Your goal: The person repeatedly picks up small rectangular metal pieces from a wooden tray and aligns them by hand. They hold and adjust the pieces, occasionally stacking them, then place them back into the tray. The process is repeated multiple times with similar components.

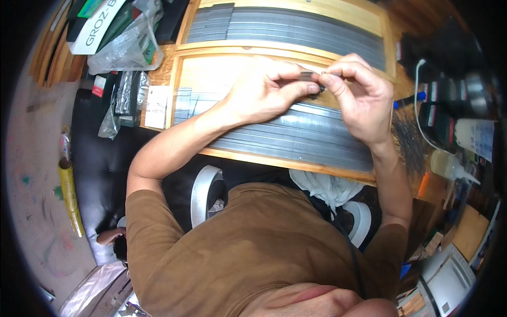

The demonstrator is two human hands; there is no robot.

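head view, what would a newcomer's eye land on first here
Both hands meet at top centre: the left hand and right hand pinch a small thin grey metal strip between their fingers. Under them, a shallow wooden tray holds long rows of grey metal strips; a similar second wooden tray lies beyond.

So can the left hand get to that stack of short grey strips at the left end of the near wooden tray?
Probably yes. The left hand is busy pinching a small dark piece with the right hand, but the short grey strips lie uncovered beside its forearm in the wooden tray.
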